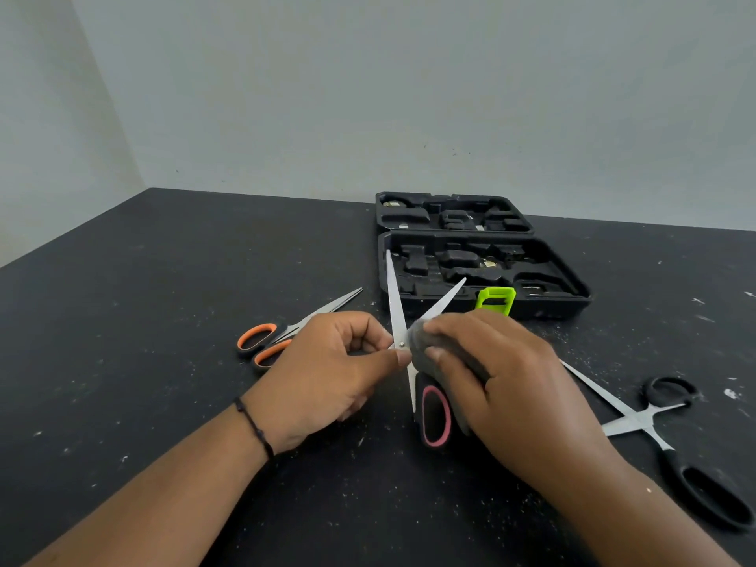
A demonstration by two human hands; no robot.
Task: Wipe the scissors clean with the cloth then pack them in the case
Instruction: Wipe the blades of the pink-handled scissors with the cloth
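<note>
The right hand covers most of the grey cloth, which looks blurred, and hides one handle loop of the pink-handled scissors along with the base of their right blade. The left hand hides part of the handles of the orange-handled scissors. What sits in the molded recesses of the open case is too small to tell. The bench is cut off at the left, right and near edges, as are both forearms.
</note>
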